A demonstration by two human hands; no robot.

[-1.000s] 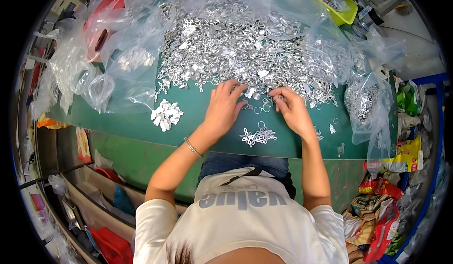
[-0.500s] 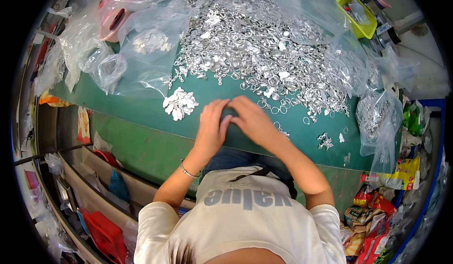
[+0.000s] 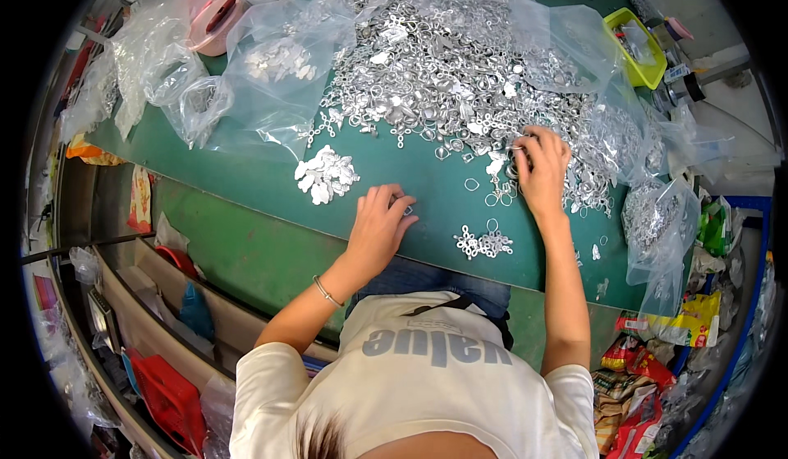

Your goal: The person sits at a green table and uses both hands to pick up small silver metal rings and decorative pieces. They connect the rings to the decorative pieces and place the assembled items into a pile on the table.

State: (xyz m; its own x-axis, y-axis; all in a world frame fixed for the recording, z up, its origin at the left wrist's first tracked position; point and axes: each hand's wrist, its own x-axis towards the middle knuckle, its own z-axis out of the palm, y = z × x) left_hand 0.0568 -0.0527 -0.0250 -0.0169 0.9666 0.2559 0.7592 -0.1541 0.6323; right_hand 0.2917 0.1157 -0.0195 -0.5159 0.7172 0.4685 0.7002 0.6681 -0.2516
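My left hand [image 3: 379, 222] rests near the front of the green table. Its thumb and fingertips are pinched together on a small silver metal piece [image 3: 408, 210], mostly hidden by the fingers. My right hand [image 3: 544, 167] reaches to the near right edge of a wide pile of silver metal pieces [image 3: 443, 73], many of them ring-shaped or linked. Its fingers are curled toward the thumb; what is between them cannot be made out. Left of my left hand lies a small heap of flat, pale silver pieces [image 3: 327, 175]. Between my forearms sits a cluster of linked silver pieces [image 3: 483, 243].
Clear plastic bags [image 3: 271, 98] lie at the left and over the pile. A bag of metal parts [image 3: 654, 213] hangs at the table's right edge. Beyond stand a yellow-green basket [image 3: 636, 48] and a pink container [image 3: 215, 28]. Colourful packets [image 3: 636, 385] lie below right.
My right hand has moved away from my left, rightward to the pile's edge. The cluster between my forearms now shows clearly. My left hand stays near the same place.
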